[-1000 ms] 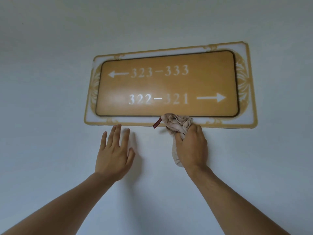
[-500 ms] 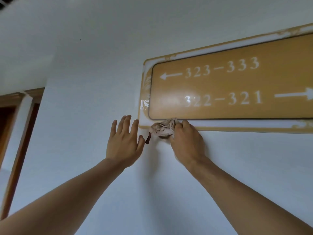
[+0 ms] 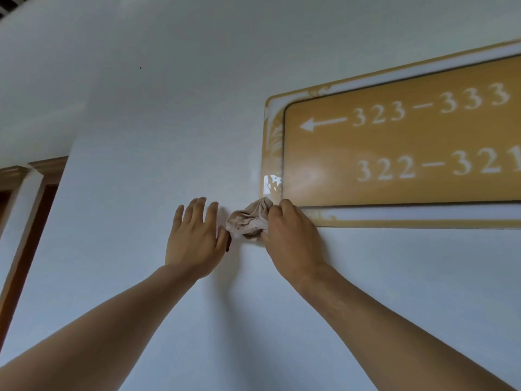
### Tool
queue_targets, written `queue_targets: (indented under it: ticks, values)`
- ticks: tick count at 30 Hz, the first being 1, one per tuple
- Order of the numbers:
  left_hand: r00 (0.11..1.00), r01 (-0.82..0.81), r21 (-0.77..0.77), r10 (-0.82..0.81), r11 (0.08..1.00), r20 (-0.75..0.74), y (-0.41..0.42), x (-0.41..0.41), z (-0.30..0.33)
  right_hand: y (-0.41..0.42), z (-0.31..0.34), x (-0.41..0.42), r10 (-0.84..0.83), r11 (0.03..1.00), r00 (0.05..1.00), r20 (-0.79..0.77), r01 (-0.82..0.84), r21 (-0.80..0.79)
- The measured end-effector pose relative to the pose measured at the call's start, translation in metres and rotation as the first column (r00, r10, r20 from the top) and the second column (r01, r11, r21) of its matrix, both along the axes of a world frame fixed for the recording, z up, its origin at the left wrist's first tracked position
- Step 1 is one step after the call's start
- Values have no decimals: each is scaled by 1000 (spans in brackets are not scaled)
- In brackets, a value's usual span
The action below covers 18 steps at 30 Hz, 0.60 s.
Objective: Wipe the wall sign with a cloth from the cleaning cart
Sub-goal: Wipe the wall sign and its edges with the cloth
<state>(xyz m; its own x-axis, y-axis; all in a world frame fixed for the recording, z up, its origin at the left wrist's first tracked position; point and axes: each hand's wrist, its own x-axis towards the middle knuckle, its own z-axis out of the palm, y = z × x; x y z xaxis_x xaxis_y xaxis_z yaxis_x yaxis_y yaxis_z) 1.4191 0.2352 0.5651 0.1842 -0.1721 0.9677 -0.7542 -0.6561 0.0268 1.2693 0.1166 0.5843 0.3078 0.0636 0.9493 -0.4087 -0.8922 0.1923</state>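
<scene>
Here one cloth (image 3: 249,220), one sign (image 3: 394,153), two hands

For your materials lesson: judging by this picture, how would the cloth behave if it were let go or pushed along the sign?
The cloth looks soft and floppy: it bunches into folds under the right hand. It probably weighs little and would drop limp if released. Pushed along the sign, it would likely crumple.

Wall (image 3: 158,114): plain white, fills most of the frame, one small dark speck upper left. Door frame (image 3: 17,258): brown wood, runs along the left edge from mid-height down to lower left, with moulded top trim at mid-left. Dark opening just inside it. Vent (image 3: 6,9): slatted strip, only a corner showing at the very top left, detail too small to read.
</scene>
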Motion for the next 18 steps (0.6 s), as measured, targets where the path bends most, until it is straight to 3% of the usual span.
queue_targets:
  ticks: [11, 18]
  values:
    - [960, 249, 15, -249, 968, 126, 8, 78, 39, 37, 35, 59, -59, 987, 980, 192, 28, 160]
    - [888, 448, -135, -424, 884, 176, -17, 72, 63, 35, 42, 66, -73, 990, 967, 245, 41, 134]
